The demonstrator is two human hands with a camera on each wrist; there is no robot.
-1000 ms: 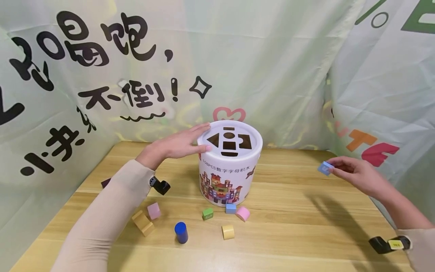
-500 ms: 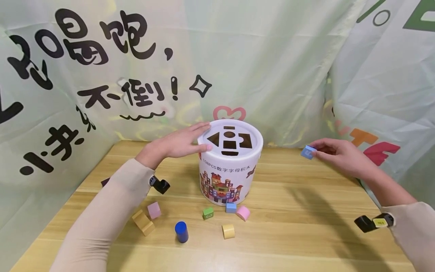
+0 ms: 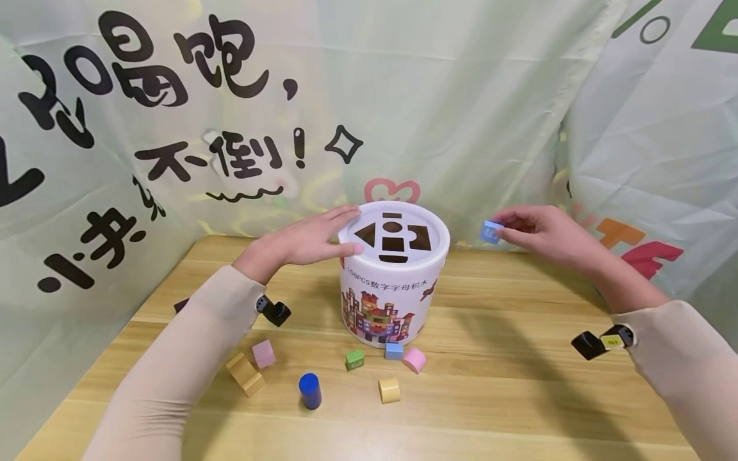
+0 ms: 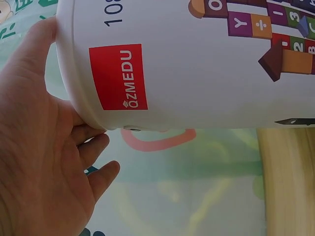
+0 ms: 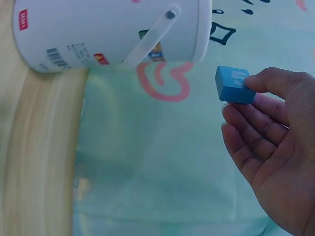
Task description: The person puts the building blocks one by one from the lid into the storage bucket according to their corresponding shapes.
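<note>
A white toy-block bucket [image 3: 415,301] stands upright mid-table, its lid [image 3: 369,252] cut with shaped holes, among them a triangle, a circle and a square. My left hand [image 3: 302,240] rests on the left side of its rim, thumb toward the front and fingers toward the back. In the left wrist view the fingers [image 4: 101,179] lie loosely along the edge. To the right of the bucket, at about lid height, my right hand [image 3: 542,230] pinches a light blue block [image 5: 230,88] between thumb and fingers. A white figure like a 5 shows on that block.
Before the bucket lie a green block [image 3: 355,360], another light blue block [image 3: 394,351], a pink half-round block [image 3: 414,360] and a yellow one [image 3: 389,390]. Leftward are a dark blue cylinder [image 3: 311,392], a pink block [image 3: 263,353] and a tan wooden piece [image 3: 245,374]. Printed cloth [image 3: 461,128] hangs behind.
My right hand has moved left and up with the light blue block, nearer to the bucket. The left hand stays on the rim.
</note>
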